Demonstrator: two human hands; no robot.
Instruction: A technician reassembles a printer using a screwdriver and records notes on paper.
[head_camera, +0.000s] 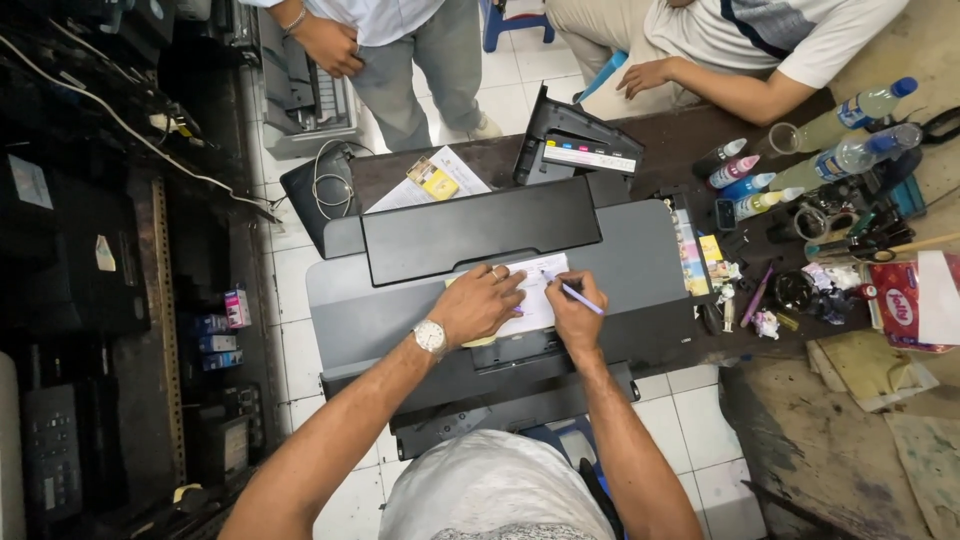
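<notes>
Paper slip (535, 290) lies on printer (640, 260); ink bottles (745, 180) stand right of it

We press our left hand (478, 303) on a white paper slip (535, 290) atop the grey printer (640, 260); our right hand (574, 312) grips a purple pen (579, 296).

Even, fairly bright light falls from above on my hands and the grey printer (640, 260), with only soft, short shadows. The shelves (100, 250) on my left sit dim and murky. Straight lines bend near the edges, and the picture is slightly soft throughout.
</notes>
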